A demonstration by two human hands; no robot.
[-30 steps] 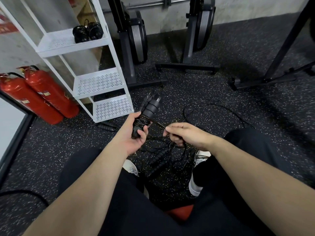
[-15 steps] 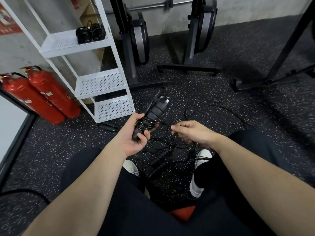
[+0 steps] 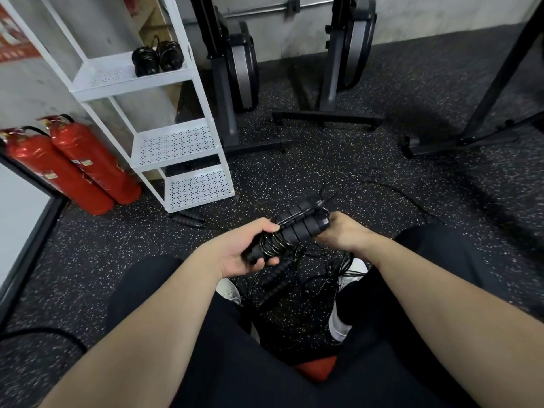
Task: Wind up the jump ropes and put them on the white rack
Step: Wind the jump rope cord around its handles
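Note:
My left hand (image 3: 238,251) grips the lower end of a pair of black jump rope handles (image 3: 297,228) with thin cord wound round them. My right hand (image 3: 344,234) sits at the handles' upper right end, its fingers curled behind them where the cord runs. Loose black cord (image 3: 379,187) trails over the floor beyond. More black handles and tangled cord (image 3: 276,278) lie between my feet. The white rack (image 3: 179,142) stands at the upper left; two wound ropes (image 3: 157,60) rest on its upper shelf. Another pair of handles (image 3: 188,219) lies by the rack's foot.
Two red fire extinguishers (image 3: 73,166) lean left of the rack. Black exercise machine frames (image 3: 235,83) stand along the back wall, with a stand base (image 3: 441,142) at the right. A dark-framed white panel (image 3: 20,231) is at the far left. The floor is speckled black rubber.
My right hand has come in from the right up to the handles' top end. The handles have tipped flatter, and more cord lies wrapped round them.

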